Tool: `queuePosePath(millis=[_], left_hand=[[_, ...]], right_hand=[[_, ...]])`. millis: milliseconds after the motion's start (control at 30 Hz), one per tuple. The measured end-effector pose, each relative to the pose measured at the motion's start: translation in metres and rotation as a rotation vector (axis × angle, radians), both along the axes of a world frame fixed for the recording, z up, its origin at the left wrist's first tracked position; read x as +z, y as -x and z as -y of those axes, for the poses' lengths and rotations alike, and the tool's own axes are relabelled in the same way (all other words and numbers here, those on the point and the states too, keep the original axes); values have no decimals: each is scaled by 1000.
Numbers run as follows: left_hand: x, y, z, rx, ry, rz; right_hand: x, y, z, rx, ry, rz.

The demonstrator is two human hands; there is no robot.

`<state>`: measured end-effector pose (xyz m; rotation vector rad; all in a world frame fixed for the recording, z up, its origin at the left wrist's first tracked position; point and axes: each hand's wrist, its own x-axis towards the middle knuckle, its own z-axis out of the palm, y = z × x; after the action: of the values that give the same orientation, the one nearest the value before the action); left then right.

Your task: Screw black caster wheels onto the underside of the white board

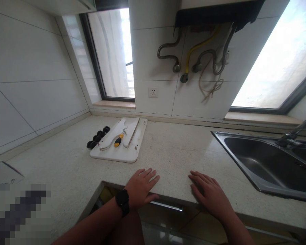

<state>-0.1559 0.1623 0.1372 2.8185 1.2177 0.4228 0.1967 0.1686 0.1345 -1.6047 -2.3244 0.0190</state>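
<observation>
My left hand [144, 187], with a black watch [122, 200] on its wrist, rests on the front edge of the pale speckled countertop [173, 153]. Its fingers are spread and hold nothing. Further right, my right hand [209, 194] lies on the same edge, fingers stretched out and bare. Beyond my left hand is a white board [117, 157] with small pegs near its corners. Two curved white pieces [131, 132] lie on it, along with a yellow and black screwdriver [119, 140]. Several black wheels [99, 136] line up along the board's left side.
A steel sink [260, 163] with a faucet [293, 132] is set in the counter at right. Hoses and a yellow pipe [193, 51] hang from a heater on the wall above a socket [153, 92]. Drawer handles [168, 206] run below the counter edge.
</observation>
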Motion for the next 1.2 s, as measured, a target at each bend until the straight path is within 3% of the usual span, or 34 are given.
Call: queuePosePath(millis=[100,267,400,533,833,1200], left_hand=[[15,4,-8,73,-43,40],[34,32,-39,387,-183,29],[29,54,-60,623,-206,0],[12,58,-71,722,-218,8],[-8,52,-83,788,-213,30],[-12,50,-78,757,-170,-13]], right_hand=[[-1,-1,0,-1,4,3],[1,0,1,0,13,-8],[3,-1,2,-4,13,-10],[1,-2,2,-2,2,-27],[2,-2,2,-9,12,-50],[0,-2,0,-9,-4,-34]])
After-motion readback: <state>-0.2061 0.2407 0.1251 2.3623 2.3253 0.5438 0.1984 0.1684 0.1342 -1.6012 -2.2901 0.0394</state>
